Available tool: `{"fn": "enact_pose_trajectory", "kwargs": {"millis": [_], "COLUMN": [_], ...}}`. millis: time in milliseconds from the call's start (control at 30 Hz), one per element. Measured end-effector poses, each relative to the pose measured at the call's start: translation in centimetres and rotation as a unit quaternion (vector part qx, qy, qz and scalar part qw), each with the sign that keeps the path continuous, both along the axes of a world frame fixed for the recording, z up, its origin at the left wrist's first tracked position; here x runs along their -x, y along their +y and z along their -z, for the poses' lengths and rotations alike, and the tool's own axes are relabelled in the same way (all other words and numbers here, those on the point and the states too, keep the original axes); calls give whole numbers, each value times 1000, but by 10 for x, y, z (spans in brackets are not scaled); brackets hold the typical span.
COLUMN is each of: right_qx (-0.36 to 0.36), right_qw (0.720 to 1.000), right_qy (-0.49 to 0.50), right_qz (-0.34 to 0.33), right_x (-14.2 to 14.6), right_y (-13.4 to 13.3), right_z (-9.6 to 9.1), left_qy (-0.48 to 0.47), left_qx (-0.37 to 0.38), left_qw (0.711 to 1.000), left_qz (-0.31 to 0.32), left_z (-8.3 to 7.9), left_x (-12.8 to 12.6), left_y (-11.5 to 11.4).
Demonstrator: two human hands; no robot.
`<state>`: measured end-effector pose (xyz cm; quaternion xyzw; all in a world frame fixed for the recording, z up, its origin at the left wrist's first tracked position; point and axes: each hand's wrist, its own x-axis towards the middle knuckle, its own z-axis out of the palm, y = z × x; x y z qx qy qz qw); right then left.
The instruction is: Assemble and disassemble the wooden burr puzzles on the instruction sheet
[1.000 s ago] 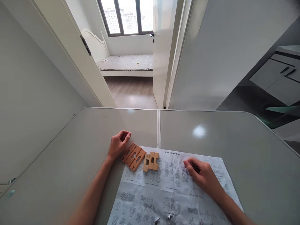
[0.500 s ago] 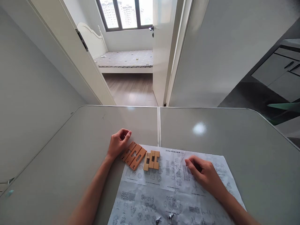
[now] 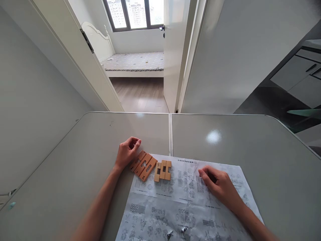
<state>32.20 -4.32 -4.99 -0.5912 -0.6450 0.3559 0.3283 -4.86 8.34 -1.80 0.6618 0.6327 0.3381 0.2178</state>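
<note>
1. At 6 o'clock in the view, filling the lower half: grey table [image 3: 60, 180], a pale seam running 12 to 6 near its middle.
2. On the table, towards its 6 o'clock edge: printed sheet [image 3: 173, 204], creased, covered in small diagrams and text, slightly askew.
3. Beyond the table, just past 12 o'clock: white door [image 3: 174, 60], standing ajar.
4. At 11 o'clock, through the doorway: bed [image 3: 135, 62], white frame, patterned mattress.
5. Above the bed, between 11 and 12: window [image 3: 136, 15], dark frame, tall buildings outside.
6. At 2 o'clock from the sheet's centre: right hand [image 3: 215, 180], lying on the paper, about half open, fingers loosely curled; nothing seen in its grasp.
7. At 10 o'clock from the sheet's centre, off the paper: left hand [image 3: 127, 152], also half open, fingers curled; nothing seen in it. Contact with the brown pieces beside it: cannot tell.
8. Also around 10 o'clock, across the sheet's edge: brown wooden pieces [image 3: 145, 168], three, slotted, side by side, tilted; nearest one reads 2.
9. At 3 o'clock from those, just beside: tan wooden pieces [image 3: 162, 170], smaller, notched, grouped together on the sheet; one reads 3.
10. At 7 o'clock on the sheet: two torn-looking spots [image 3: 170, 234].
</note>
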Motion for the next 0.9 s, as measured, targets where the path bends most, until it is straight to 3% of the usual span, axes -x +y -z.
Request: {"fn": "enact_pose_trajectory", "kwargs": {"millis": [633,767,900], "right_qx": [-9,-8,-10], "right_qw": [1000,1000,1000], "right_qy": [1,-1,-7], "right_qz": [-5,-1,-1], "right_x": [1,0,-1], "right_y": [0,0,0], "right_z": [-2,-2,-1], "left_qy": [-10,-25,-24], "left_qx": [20,36,63], "left_qw": [1000,999,998], "left_qz": [-4,-16,4], "left_z": [-4,-9,-11], "left_x": [-3,-8,-11], "left_y": [-2,-14,-40]}}
